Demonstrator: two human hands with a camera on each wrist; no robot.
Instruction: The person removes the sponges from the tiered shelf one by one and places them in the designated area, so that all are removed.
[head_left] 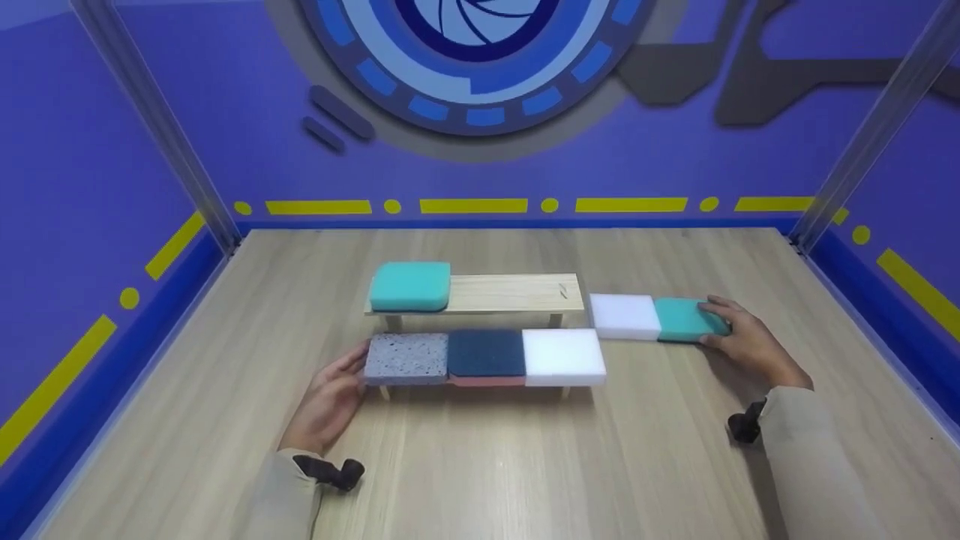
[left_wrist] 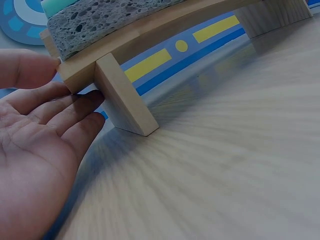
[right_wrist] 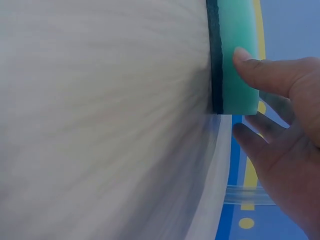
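Note:
At the left end of the front wooden stand [left_wrist: 122,90], my left hand [head_left: 326,397] holds the plank's end, thumb at its corner and fingers beneath, by the leg. On this stand lie a grey porous sponge [head_left: 407,355], a sponge with a dark scouring top and pink base [head_left: 487,355], and a white sponge block [head_left: 564,355], side by side. My right hand [head_left: 757,349] pinches the right end of a green sponge [head_left: 686,319] with a dark underside [right_wrist: 216,65], low at the table. Its left end meets another white sponge block [head_left: 625,315].
Behind the front stand is a second wooden stand [head_left: 510,292] with a turquoise sponge [head_left: 410,286] on its left end. The wooden table [head_left: 480,465] is bounded by blue-purple printed panels [head_left: 225,150] at the back and sides.

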